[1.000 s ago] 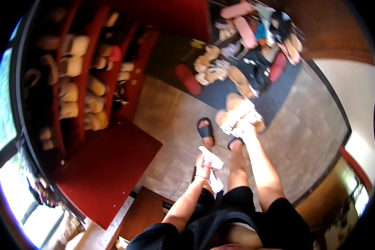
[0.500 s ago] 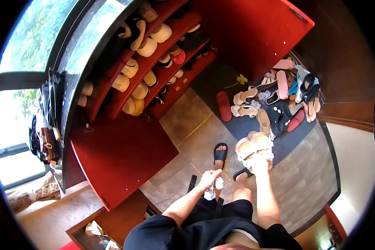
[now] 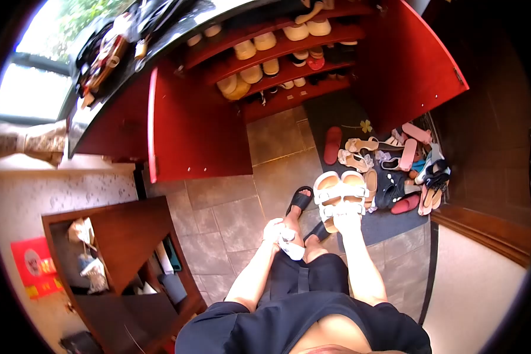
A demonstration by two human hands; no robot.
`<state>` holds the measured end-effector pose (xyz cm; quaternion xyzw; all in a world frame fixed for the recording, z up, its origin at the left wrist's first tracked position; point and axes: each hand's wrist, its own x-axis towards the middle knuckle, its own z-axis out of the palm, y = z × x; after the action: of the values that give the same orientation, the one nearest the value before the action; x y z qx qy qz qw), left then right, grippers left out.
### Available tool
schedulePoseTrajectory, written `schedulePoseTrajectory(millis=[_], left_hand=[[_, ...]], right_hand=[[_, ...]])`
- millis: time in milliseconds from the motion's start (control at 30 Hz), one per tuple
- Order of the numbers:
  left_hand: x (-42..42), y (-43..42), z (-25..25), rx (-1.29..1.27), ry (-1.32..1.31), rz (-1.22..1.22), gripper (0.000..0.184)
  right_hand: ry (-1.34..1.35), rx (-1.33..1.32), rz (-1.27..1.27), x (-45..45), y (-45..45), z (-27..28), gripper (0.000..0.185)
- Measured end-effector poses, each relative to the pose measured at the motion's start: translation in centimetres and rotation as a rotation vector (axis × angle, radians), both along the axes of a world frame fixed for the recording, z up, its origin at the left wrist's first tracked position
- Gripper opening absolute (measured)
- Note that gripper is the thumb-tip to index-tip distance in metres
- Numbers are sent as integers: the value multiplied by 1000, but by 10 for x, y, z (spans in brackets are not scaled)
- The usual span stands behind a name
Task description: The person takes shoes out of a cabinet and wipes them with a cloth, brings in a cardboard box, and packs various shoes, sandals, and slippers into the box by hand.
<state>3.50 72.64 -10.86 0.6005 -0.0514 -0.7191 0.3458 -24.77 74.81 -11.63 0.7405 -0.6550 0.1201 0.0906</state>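
My right hand (image 3: 347, 223) is closed on a pair of white two-strap sandals (image 3: 341, 193), held side by side with their tan insoles facing up. To the left, my left hand (image 3: 272, 230) has its fingers wrapped round a crumpled white cloth (image 3: 291, 248), which hangs over my leg; whether it is cloth or tissue is hard to tell. Beyond the sandals, a jumble of shoes lies on a dark mat (image 3: 389, 227), among them a red slipper (image 3: 333, 145), a pink slipper (image 3: 408, 154) and beige sandals (image 3: 355, 159).
Ahead is a red shoe cabinet with its left door (image 3: 200, 130) and right door (image 3: 407, 71) swung open. White shoes (image 3: 264, 41) line its shelves. At the lower left stands a brown wooden cabinet (image 3: 115, 218) with bags inside. Black slides (image 3: 300, 201) are on my feet.
My view has swung left, bringing the brown wooden cabinet into sight. The sandals are now nearer my left hand and turned more upright. Both hands keep their hold.
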Motion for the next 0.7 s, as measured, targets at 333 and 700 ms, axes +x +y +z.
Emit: schedulePoseTrajectory(millis=[333, 700], left_hand=[[62, 7, 71, -152, 362, 325, 15], [-24, -9, 133, -233, 166, -451, 44]], right_hand=[[298, 508, 86, -1, 21, 135, 16], [69, 141, 46, -20, 33, 160, 17]])
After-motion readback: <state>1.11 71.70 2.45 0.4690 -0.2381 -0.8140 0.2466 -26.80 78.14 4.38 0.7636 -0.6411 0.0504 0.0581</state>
